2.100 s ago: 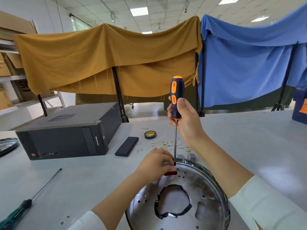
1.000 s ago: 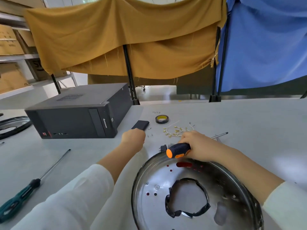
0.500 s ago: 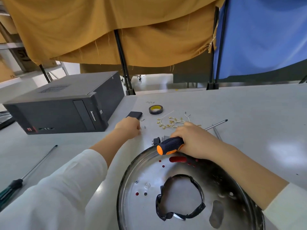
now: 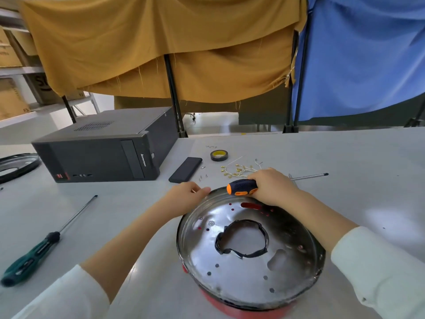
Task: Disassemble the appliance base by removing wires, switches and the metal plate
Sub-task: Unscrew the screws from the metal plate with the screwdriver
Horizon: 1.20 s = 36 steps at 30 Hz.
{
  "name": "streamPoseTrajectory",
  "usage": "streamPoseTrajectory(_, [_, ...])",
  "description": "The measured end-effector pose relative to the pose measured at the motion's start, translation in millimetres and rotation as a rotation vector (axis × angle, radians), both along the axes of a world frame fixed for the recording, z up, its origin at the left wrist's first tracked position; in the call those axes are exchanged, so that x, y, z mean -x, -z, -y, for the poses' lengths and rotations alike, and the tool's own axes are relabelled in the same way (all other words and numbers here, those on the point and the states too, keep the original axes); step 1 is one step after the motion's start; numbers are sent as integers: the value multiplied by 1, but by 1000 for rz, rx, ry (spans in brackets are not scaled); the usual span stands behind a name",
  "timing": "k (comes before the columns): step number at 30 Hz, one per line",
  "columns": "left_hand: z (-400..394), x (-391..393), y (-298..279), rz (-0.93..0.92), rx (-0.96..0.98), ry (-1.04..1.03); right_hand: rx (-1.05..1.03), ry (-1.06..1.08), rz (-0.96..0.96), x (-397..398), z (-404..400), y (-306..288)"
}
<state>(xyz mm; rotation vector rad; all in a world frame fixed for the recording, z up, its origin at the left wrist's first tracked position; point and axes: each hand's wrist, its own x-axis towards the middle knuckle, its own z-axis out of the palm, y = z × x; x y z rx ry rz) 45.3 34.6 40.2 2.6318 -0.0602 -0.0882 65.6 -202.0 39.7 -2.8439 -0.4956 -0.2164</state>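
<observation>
Appliance base (image 4: pixel 248 261), a round shiny metal plate seated in a red housing, is lying on the grey table (image 4: pixel 345 157) directly in front of the person, with a taped-edged round hole (image 4: pixel 242 238) cut near its middle and small screw holes scattered across its face. At the far rim, the right hand (image 4: pixel 273 186) is resting with its fingers curled tightly around the black-and-orange screwdriver (image 4: pixel 242 187), whose handle is lying sideways, pointing left, while its shaft (image 4: pixel 308 176) is sticking out to the right over the table. The left hand (image 4: pixel 186 195) is lying at the plate's far-left rim, touching it, with fingers bent; a thin pale sliver is showing at the fingertips, but I cannot tell whether anything is being pinched there.

Just beyond the hands, a bundle of removed wires with brass terminals (image 4: pixel 239 170) is lying loose on the table, and a few small screws (image 4: pixel 202 177) are sitting beside it. Farther back, a roll of black tape (image 4: pixel 218 155) and a flat black case (image 4: pixel 185 169) are lying near a black Lenovo desktop computer (image 4: pixel 103 153). A green-handled screwdriver (image 4: pixel 34 254) is lying well to the left, apart from everything. Another metal ring (image 4: pixel 16 166) is showing at the left edge.
</observation>
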Motion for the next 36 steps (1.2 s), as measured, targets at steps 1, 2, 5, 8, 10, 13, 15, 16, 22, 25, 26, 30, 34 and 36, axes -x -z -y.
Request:
streamPoseTrajectory(1, [1,9,0,-24,-19,14,11,5,-5,1,0,-1])
streamPoseTrajectory(2, [1,16,1,-41,-35,27,28,5,-11,3,-1,-2])
streamPoseTrajectory(5, [5,32,9,9,-37,38,100,-34,7,9,0,-7])
streamPoseTrajectory(8, [9,38,16,78,15,24,32,-111,98,16,4,-21])
streamPoseTrajectory(10, [10,34,16,89,30,55,-115,-177,141,22,4,-39])
streamPoseTrajectory(13, [16,28,11,71,35,153,-283,-242,231,32,-3,-67])
streamPoseTrajectory(15, [23,25,7,73,29,221,-257,-239,337,38,-7,-79])
streamPoseTrajectory(16, [25,23,4,78,50,241,-209,-214,413,41,-8,-84])
streamPoseTrajectory(22, [19,23,-6,-43,142,96,-94,-108,715,66,-20,-104])
streamPoseTrajectory(25, [18,31,4,-36,21,73,-292,-64,688,78,-32,-108])
streamPoseTrajectory(26, [20,33,8,-9,5,75,-361,-59,634,79,-36,-108])
streamPoseTrajectory(30, [26,33,13,63,-14,92,-606,-77,555,79,-47,-108])
streamPoseTrajectory(34, [33,22,5,32,-106,134,-716,-34,479,73,-47,-106])
streamPoseTrajectory(36, [39,18,2,33,-192,126,-706,0,460,69,-45,-102])
